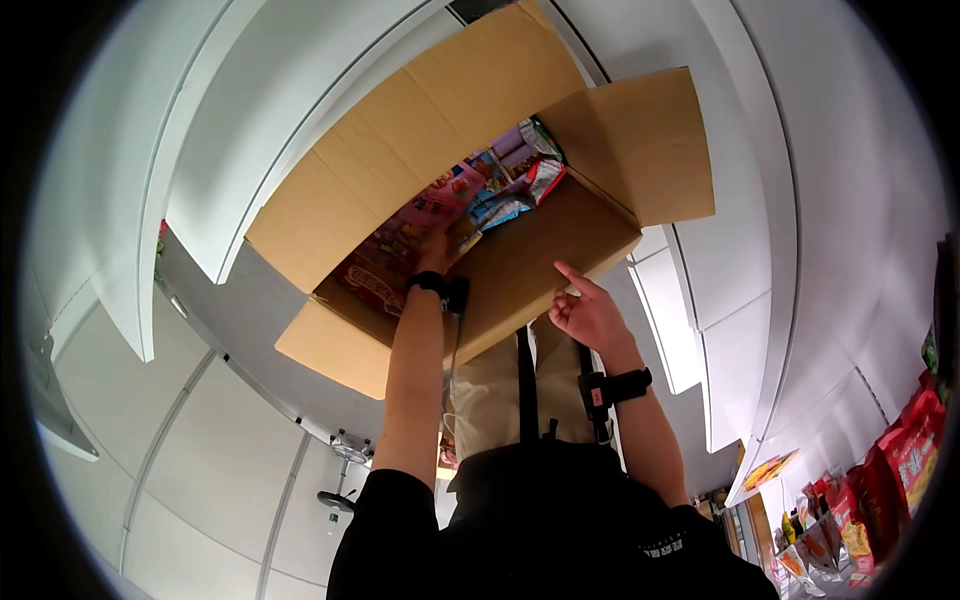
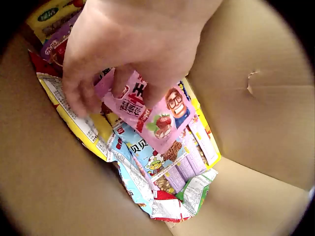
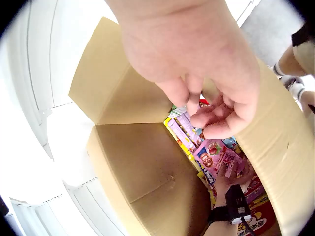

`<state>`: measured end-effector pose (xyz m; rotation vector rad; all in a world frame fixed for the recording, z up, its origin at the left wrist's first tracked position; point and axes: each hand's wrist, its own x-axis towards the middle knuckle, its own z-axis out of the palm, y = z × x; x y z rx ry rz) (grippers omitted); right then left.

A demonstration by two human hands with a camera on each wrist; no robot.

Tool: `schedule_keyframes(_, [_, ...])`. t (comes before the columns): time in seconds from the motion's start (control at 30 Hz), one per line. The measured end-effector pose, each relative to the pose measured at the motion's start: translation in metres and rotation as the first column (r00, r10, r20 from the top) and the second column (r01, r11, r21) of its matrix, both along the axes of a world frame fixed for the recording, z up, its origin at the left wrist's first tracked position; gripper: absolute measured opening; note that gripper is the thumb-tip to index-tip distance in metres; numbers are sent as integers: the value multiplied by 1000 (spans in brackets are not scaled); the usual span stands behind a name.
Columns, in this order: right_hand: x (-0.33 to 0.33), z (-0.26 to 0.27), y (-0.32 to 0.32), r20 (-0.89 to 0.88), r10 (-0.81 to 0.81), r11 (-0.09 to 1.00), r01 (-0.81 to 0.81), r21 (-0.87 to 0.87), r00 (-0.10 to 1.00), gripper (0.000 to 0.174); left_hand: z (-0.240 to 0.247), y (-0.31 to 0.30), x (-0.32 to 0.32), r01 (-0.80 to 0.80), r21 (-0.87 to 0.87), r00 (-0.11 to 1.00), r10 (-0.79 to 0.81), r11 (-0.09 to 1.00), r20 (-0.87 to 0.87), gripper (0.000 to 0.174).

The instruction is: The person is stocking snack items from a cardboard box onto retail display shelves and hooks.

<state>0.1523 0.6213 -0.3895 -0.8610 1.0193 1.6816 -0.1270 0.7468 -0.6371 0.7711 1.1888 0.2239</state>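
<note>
An open cardboard box [image 1: 430,120] holds several colourful snack packets. My left hand [image 1: 436,248] reaches down inside it and grips the upper end of a pink snack packet [image 2: 165,118] with a cartoon face and strawberries. Part of that packet is hidden under the fingers. Beneath and beside it lie a blue packet [image 2: 135,145], purple packets [image 2: 189,167], a red-and-white packet [image 2: 167,207] and a green one [image 2: 197,189]. Over the near rim of the box, my right hand [image 1: 590,312] hangs empty with its index finger extended and the other fingers loosely curled.
Box flaps stick out on the right [image 1: 650,150] and lower left [image 1: 335,345]. White shelves [image 1: 720,260] curve around both sides. Red snack bags [image 1: 890,470] stand at far right, and a wheeled stool [image 1: 345,460] is at lower left. A leg and shoe [image 3: 297,89] show beyond the box.
</note>
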Motion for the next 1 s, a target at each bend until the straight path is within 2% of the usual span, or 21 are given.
schedule_keyframes(0.07, [1,2,2,-1,12,1000,-12,9,1000,37,-3,-4,-7,189,273,981,-168,943,-99,37])
schedule_keyframes(0.13, [1,0,-1,3,8,1000,-8,20,1000,38,9,3,0,52,112,989,-35,992,-145,36])
schedule_keyframes(0.17, [0,-1,-1,5,6,1000,-6,28,1000,38,17,8,6,-176,-158,975,150,972,-163,35])
schedule_keyframes(0.2, [0,-2,-2,4,4,1000,-4,25,1000,37,30,16,16,-384,-405,921,315,830,-228,34])
schedule_keyframes(0.27, [0,-2,-2,4,-1,1000,1,21,1000,37,71,27,36,-437,-359,888,331,825,-319,32])
schedule_keyframes(0.4, [-2,0,0,41,33,999,-34,8,999,36,90,35,40,-542,-253,784,373,802,-497,35])
schedule_keyframes(0.5, [-3,-2,-1,70,41,999,-43,27,997,34,117,38,43,-480,-107,753,347,871,-559,26])
schedule_keyframes(0.6, [-6,-3,-3,109,40,999,-44,29,993,33,119,33,28,-411,-91,810,318,907,-493,18])
schedule_keyframes(0.63, [-7,-4,-3,118,37,999,-40,20,992,32,105,27,15,-127,106,825,165,986,-541,18])
schedule_keyframes(0.67, [-9,-2,-3,128,34,999,-36,11,991,31,86,20,0,181,275,788,28,944,-614,19])
schedule_keyframes(0.7, [-12,0,-4,151,32,999,-33,3,988,31,82,18,-10,474,393,707,-74,788,-703,19])
schedule_keyframes(0.8, [-18,12,-1,220,21,1000,-19,-9,975,28,197,22,25,186,344,771,81,920,-632,24])
schedule_keyframes(0.9, [-21,29,-2,281,-12,1000,6,23,960,25,231,10,15,282,434,795,45,856,-604,22])
schedule_keyframes(1.0, [-10,50,-5,353,-56,994,18,111,934,23,271,-2,6,251,611,844,138,750,-517,22])
